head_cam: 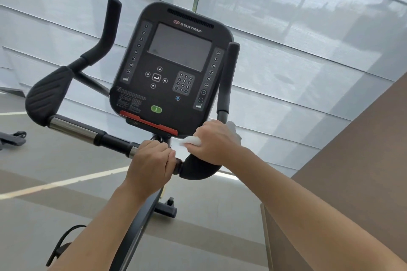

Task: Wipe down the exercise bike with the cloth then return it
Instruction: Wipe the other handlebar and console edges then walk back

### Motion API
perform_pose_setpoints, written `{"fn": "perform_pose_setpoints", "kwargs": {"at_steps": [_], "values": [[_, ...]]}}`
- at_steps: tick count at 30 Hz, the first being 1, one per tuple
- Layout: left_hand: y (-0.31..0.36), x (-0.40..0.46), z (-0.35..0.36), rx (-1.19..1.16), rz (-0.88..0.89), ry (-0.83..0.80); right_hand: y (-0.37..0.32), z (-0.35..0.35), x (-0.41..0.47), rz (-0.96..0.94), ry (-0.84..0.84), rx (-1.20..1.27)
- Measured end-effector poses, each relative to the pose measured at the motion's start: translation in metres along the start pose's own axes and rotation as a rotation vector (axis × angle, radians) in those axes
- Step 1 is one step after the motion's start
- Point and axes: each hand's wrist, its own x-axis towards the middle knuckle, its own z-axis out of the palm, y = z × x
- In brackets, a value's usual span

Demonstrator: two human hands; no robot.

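The exercise bike's black console (171,68) with its dark screen fills the middle of the head view. Its handlebar (88,132) runs from a padded left elbow rest down to the centre. My left hand (150,165) grips the handlebar just below the console. My right hand (217,143) holds a white cloth (190,140) against the padded right elbow rest (198,170), close under the console's lower right corner. Most of the cloth is hidden under my fingers.
The bike's frame (141,224) drops to a wheeled base (168,208) on the grey floor. A pedal strap (63,242) shows at lower left. A brown wall or cabinet (352,182) stands at the right. Shaded windows lie ahead, and part of another machine (13,136) at far left.
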Motion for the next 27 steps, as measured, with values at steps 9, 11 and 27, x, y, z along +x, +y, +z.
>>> {"fn": "perform_pose_setpoints", "kwargs": {"at_steps": [9,11,27], "values": [[0.0,0.0,-0.002,-0.013,-0.028,-0.033,0.022,-0.008,0.014,-0.106,-0.084,0.077],[0.003,0.0,-0.003,-0.018,-0.042,-0.045,0.019,-0.007,0.015,-0.007,0.001,0.052],[0.004,-0.001,-0.014,-0.102,-0.089,-0.169,0.02,-0.001,0.01,0.082,0.058,0.204]]}}
